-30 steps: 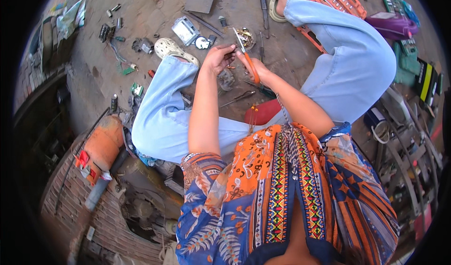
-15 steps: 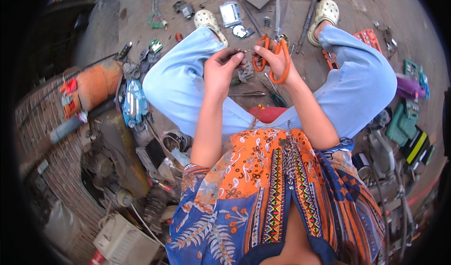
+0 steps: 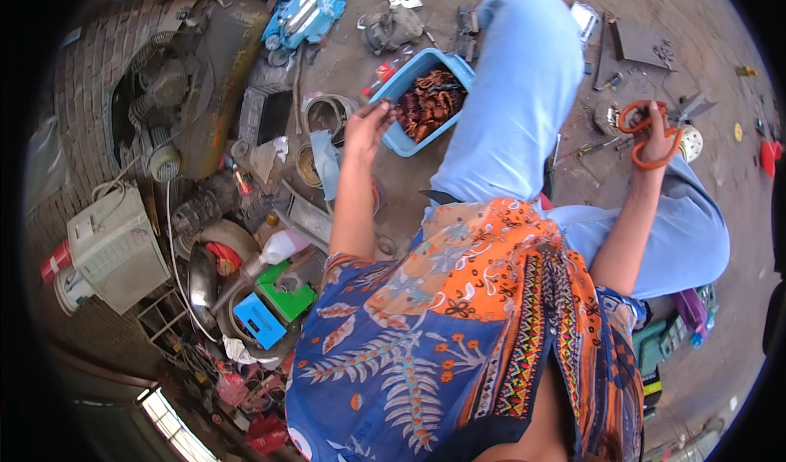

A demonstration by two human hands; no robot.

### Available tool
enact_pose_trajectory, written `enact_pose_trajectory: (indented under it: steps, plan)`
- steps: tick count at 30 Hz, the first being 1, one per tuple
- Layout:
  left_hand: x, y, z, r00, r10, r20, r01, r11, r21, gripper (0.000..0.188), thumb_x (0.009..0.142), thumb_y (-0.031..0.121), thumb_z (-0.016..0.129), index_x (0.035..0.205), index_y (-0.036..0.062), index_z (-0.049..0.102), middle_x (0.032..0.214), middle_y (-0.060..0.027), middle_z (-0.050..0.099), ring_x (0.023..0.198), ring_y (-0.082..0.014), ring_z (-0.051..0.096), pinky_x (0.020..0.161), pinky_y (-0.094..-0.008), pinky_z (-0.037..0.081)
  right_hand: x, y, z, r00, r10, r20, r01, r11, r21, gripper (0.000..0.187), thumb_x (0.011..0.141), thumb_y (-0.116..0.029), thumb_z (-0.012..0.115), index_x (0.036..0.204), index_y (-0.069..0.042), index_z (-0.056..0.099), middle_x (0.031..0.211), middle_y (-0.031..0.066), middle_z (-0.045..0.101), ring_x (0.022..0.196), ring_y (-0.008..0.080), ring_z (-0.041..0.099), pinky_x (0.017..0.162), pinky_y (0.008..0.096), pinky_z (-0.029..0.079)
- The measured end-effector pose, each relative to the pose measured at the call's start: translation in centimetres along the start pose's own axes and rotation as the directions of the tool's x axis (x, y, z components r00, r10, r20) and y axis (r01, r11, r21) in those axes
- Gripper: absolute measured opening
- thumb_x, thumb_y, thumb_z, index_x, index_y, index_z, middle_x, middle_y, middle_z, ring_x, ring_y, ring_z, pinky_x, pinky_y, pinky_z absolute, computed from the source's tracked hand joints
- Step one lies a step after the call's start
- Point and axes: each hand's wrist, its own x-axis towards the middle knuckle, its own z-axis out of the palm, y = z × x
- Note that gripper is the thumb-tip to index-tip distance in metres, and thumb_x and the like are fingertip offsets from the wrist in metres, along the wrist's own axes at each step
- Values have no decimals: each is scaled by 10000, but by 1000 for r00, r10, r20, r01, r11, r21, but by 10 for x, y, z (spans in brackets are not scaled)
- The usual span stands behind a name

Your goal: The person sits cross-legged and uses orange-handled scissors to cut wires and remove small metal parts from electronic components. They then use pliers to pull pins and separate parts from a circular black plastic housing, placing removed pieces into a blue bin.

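Evidently the hands are well apart: the left hand [image 3: 370, 128] is at the near-left edge of a blue tub [image 3: 395, 139], while the right hand [image 3: 653, 141] is out beyond the other knee, clamped on a pair of orange-handled scissors [image 3: 679, 137]. The fingers are curled around the handles, which seems to keep the tool secure, and the blades point forward, away from the body and clear of the jeans [image 3: 512, 93]. The left fingertips are drawn close together, but whether they pinch anything small I cannot tell. The tub sits on the floor just outside the left leg, probably for easy reach from a seated pose, and its high walls contain a heap of reddish-brown coiled strands [image 3: 430, 106]. Underneath, the floor [image 3: 749, 237] is grey and dusty, littered with small parts, and a dark metal plate [image 3: 643, 46] lies ahead of the knees. Off to the left it meets brick paving [image 3: 82, 118], where a beige box [image 3: 115, 245] rests amid machinery and scrap. Nearer the body, a green box [image 3: 285, 290] and a blue box [image 3: 259, 321] lie among clutter.
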Motion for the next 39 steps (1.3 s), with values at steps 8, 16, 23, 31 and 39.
enact_pose_trajectory:
  steps: [8,16,23,31,39]
  plan:
    - [41,-81,-6,970,-234,67,243,928,-282,252,895,-7,450,1122,-94,516,1067,-187,600,986,-277,603,852,-342,518,-6,-18,-6,998,22,-64,-32,985,-167,193,873,-176,596,908,10,563,794,56,575,687,122,532,632,253,426]
    - [63,-91,15,974,-212,85,223,963,-153,324,879,-45,446,1197,-109,461,1113,-189,588,1005,-273,603,844,-325,530,-8,-18,-12,995,29,-100,-49,979,-200,204,859,-185,610,919,4,562,774,50,569,652,122,527,604,252,431]
    - [70,-95,19,942,-335,0,326,919,223,469,878,32,468,1337,107,416,1266,-127,486,1143,-279,495,825,-452,494,-9,-14,-11,991,60,-122,-85,974,-208,216,851,-192,628,943,-10,559,807,55,592,684,124,550,630,258,462]
    - [57,-52,36,979,77,-188,-60,994,93,275,835,28,546,1107,-2,573,1006,-80,615,880,-162,596,753,-278,493,-16,-22,-13,990,24,-139,-45,988,-146,207,853,-186,623,937,-6,566,809,61,597,676,121,546,624,267,460]
    - [-75,100,197,431,901,-57,-875,432,219,216,856,6,539,1064,-48,550,1002,-92,602,898,-156,565,799,-279,464,-19,-33,-26,967,-138,-215,112,985,-128,199,863,-185,610,898,8,574,774,77,606,649,132,556,595,243,450]
